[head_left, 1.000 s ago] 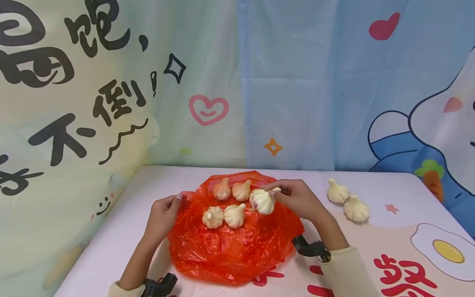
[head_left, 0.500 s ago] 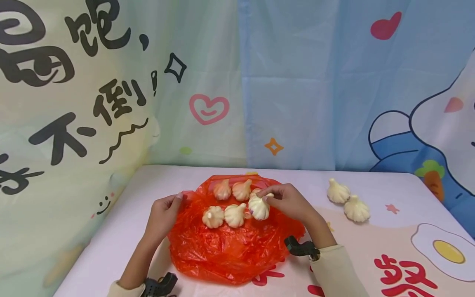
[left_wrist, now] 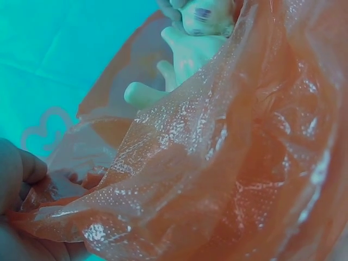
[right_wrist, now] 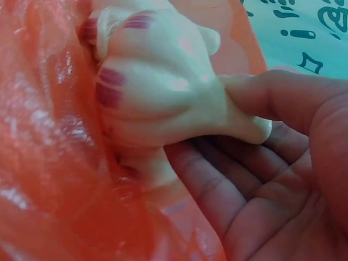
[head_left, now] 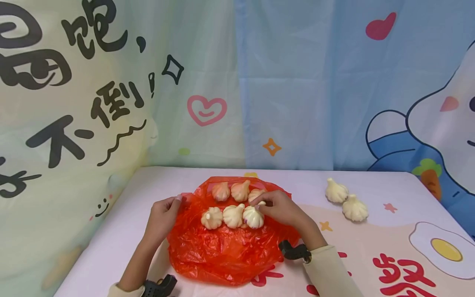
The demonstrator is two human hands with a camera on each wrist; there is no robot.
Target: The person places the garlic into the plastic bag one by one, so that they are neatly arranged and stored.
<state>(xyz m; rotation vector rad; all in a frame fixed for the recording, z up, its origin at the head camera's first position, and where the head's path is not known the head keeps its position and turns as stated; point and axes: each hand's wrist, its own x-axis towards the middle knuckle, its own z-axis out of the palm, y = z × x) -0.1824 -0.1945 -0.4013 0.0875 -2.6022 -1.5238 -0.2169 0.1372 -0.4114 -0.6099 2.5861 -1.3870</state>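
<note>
A red plastic bag (head_left: 226, 260) lies spread on the table with its mouth held wide. My left hand (head_left: 164, 216) pinches the bag's left edge between thumb and fingers. By its neck, my right hand (head_left: 280, 208) grips a garlic bulb (right_wrist: 157, 87) with purple streaks, at the right end of the front row on the bag. Left of it sit two more bulbs, a garlic bulb (head_left: 212, 218) and another bulb (head_left: 233, 216). Behind them is a back row of garlic bulbs (head_left: 240, 190), the rightmost partly hidden by my right hand.
Two garlic bulbs, one bulb (head_left: 336, 191) and a second bulb (head_left: 355, 208), lie together on the table (head_left: 393, 185) to the right of the bag. A printed curtain (head_left: 289, 82) hangs behind the table's back edge.
My right hand has moved left and down with its garlic bulb, from above the bag's right side to the end of the front row. My left hand has stayed at the bag's edge.
</note>
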